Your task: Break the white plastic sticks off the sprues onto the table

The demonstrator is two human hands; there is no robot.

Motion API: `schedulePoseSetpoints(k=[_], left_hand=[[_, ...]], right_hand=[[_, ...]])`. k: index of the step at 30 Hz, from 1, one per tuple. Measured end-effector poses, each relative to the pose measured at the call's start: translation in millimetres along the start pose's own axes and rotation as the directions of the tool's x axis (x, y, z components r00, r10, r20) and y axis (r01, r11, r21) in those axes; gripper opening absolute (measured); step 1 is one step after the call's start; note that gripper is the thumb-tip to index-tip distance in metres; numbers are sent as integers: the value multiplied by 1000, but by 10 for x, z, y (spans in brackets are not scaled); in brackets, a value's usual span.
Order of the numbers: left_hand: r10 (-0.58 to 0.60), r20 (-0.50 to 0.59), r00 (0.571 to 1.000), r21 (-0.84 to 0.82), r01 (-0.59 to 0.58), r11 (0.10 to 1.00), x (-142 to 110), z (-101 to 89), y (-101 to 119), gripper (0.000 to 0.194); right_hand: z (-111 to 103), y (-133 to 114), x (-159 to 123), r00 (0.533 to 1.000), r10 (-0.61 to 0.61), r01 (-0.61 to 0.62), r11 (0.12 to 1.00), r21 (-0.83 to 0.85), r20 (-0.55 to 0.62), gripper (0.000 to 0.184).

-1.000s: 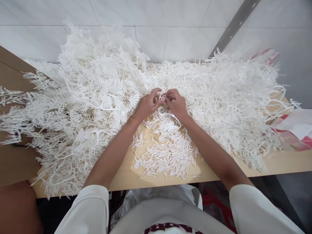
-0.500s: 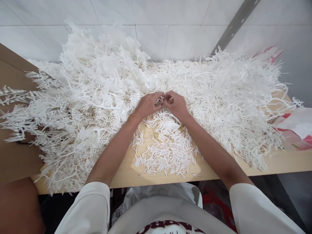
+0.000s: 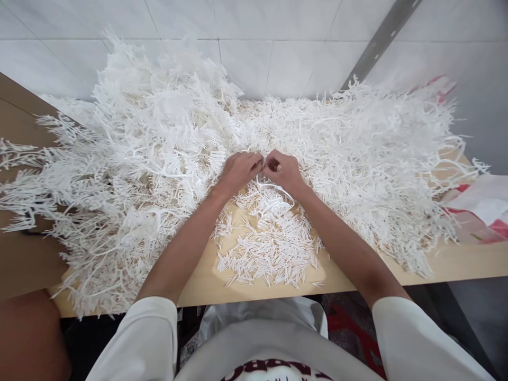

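Observation:
My left hand (image 3: 241,168) is closed, palm down, with its fingertips pinched on a branching white plastic sprue that they mostly hide. Close beside it, my right hand (image 3: 284,170) is closed too, thumb and forefinger curled together on the same small white plastic. Fingertips of both hands almost touch. Just below them a curved white runner (image 3: 278,188) lies over loose sticks. A spread of short, thin white plastic sticks (image 3: 273,256) covers the table between my forearms.
Tangled white sprues form a tall heap (image 3: 159,121) on the left and a wide heap (image 3: 377,153) on the right. A red-and-white plastic bag (image 3: 482,206) lies at the right end of the wooden table (image 3: 468,262). A tiled wall (image 3: 250,63) stands behind.
My left fingers have closed in, covering the white plastic that showed in the gap between them and the thumb. My right hand has shifted slightly left and down.

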State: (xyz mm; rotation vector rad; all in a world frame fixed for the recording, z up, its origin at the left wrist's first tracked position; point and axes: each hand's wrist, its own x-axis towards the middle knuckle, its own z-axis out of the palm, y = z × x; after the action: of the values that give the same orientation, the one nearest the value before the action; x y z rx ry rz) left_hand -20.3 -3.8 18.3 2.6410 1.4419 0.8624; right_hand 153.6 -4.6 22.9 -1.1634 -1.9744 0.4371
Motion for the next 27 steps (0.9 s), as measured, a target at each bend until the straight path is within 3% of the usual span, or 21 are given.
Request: schedulePoseSetpoints(k=[6, 11, 14, 18, 23, 27], left_hand=[[-68, -22, 997, 4, 68, 998, 10, 31, 15, 20], [-216, -113, 970, -51, 212, 976, 49, 45, -81, 19], [-144, -59, 988, -101, 138, 985, 39, 21, -99, 17], [-72, -52, 996, -179, 62, 982, 15, -3, -87, 27], [-59, -38, 998, -152, 52, 987, 19, 11, -105, 29], [-41, -35, 999, -113, 37, 993, 25, 42, -125, 31]], right_hand=[[-7, -2, 15, 1000, 1, -1, 1000, 8, 23, 7], [7, -30, -41, 992, -69, 66, 997, 37, 104, 5], [17, -22, -27, 1000, 14, -15, 995, 95, 13, 6], [16, 27, 33, 989, 136, -126, 976, 176, -49, 23], [38, 87, 49, 999, 38, -39, 992, 121, 11, 31], [49, 105, 33, 999, 17, -15, 998, 66, -42, 38]])
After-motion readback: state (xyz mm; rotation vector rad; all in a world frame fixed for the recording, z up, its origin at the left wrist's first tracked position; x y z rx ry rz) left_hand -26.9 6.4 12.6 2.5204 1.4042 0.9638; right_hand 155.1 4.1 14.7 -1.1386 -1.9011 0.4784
